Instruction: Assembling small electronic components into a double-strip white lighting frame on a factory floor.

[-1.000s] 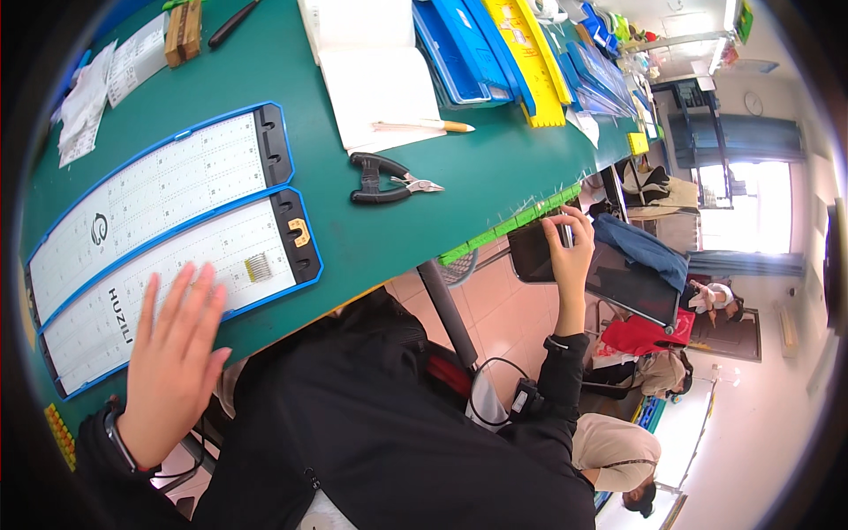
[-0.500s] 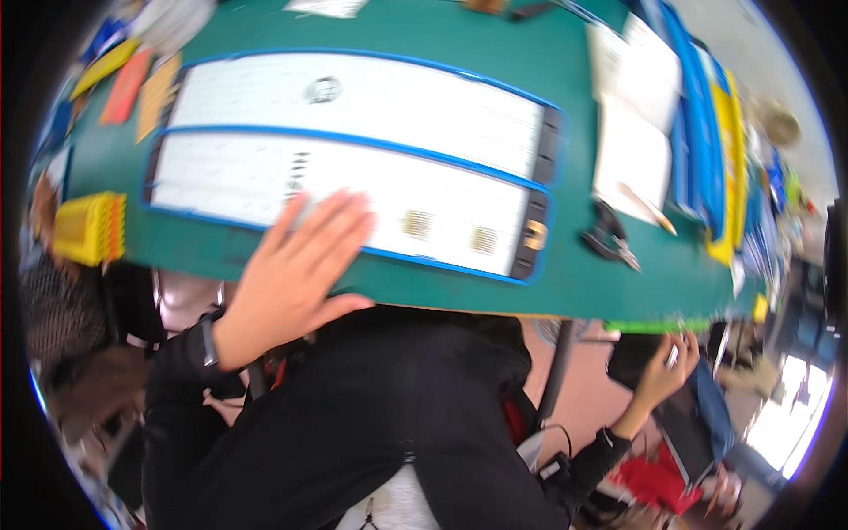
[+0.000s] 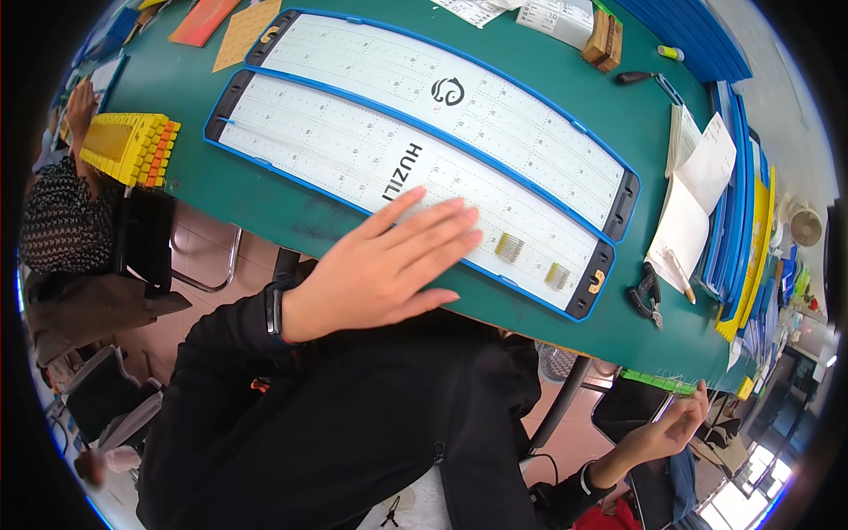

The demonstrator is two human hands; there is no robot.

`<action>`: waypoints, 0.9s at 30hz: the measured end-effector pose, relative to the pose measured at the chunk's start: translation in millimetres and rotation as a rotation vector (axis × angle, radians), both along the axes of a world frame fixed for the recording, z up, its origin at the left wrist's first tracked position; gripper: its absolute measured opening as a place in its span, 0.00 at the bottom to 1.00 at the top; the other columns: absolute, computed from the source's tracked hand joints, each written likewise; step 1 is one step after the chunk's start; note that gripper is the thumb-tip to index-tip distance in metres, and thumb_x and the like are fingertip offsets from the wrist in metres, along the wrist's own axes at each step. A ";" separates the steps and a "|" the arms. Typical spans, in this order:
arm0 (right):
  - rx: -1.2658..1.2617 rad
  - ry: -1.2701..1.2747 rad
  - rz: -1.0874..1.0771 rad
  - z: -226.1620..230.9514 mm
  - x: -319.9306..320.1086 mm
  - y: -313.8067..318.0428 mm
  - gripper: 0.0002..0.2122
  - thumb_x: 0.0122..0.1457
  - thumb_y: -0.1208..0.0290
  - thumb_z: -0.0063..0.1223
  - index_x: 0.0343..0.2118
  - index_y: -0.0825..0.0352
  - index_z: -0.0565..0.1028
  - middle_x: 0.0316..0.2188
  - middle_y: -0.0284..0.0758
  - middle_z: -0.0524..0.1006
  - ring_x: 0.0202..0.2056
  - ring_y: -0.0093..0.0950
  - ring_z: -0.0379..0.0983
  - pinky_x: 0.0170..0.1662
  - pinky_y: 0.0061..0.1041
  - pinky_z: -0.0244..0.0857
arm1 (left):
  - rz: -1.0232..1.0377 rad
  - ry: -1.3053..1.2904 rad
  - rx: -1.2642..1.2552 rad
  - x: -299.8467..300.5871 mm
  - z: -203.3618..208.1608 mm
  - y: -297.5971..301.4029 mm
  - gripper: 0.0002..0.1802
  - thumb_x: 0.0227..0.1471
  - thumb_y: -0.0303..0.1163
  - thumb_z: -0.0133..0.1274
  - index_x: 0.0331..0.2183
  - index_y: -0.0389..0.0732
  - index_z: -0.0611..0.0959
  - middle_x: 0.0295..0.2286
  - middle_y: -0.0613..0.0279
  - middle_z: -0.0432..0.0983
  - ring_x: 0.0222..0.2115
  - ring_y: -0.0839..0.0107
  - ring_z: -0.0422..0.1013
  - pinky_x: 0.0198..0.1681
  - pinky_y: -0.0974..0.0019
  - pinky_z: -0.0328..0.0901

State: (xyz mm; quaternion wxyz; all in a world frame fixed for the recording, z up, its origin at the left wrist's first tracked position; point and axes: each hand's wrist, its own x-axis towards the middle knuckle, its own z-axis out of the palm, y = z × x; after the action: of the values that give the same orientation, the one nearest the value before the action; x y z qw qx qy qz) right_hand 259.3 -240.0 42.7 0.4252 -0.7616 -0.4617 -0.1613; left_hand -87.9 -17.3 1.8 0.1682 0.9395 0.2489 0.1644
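A long hinged case with a blue rim and white dash-marked panels lies open on the green table. My left hand rests palm down over the near panel, fingers stretched and partly spread, covering part of the dark print. Right of its fingertips sit two small sets of thin parallel pale strips. Far to the right, my right hand is raised beside a green strip on the table edge, where fine strands stick up. Its thumb and fingertips come close together; anything thin between them is too small to make out.
Black-handled cutters and an open notebook with a pen lie right of the case, beside blue and yellow trays. A wooden block stands behind. At left are a yellow rack and another person's hand.
The whole view has shifted and tilted, so the case appears farther right and slanted. My left hand stays over the near panel; my right hand stays by the green strip, its fingers slightly altered.
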 end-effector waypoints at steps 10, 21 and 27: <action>-0.513 0.177 1.174 107.6 -127.3 134.4 0.07 0.45 0.63 0.64 0.18 0.49 0.75 0.22 0.17 0.77 0.40 0.28 0.72 0.57 0.42 0.43 | -1.054 -0.706 -1.123 40.8 18.1 -45.4 0.08 0.55 0.29 0.54 0.37 0.39 0.82 0.45 0.52 0.74 0.53 0.57 0.66 0.64 0.48 0.46; 0.136 0.671 0.806 50.1 -34.2 272.2 0.11 0.67 0.66 0.44 0.46 0.68 0.69 0.43 0.38 0.73 0.46 0.29 0.69 0.56 0.32 0.59 | 0.444 -0.830 -1.042 -81.0 47.1 7.1 0.17 0.66 0.34 0.37 0.30 0.33 0.75 0.27 0.60 0.76 0.30 0.74 0.72 0.38 0.69 0.68; -0.601 0.158 0.601 13.0 -36.3 297.9 0.09 0.61 0.73 0.51 0.43 0.66 0.72 0.47 0.39 0.73 0.52 0.34 0.68 0.56 0.34 0.58 | 0.515 -0.765 -0.874 -76.7 41.4 18.2 0.20 0.65 0.34 0.38 0.35 0.30 0.81 0.30 0.57 0.79 0.30 0.74 0.74 0.36 0.71 0.69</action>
State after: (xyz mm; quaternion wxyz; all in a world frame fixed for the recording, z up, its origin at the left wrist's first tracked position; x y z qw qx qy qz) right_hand 223.0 57.9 55.8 0.2465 -0.6931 -0.6556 0.1702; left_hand -164.6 0.9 43.2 0.5683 0.5692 0.4332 0.4068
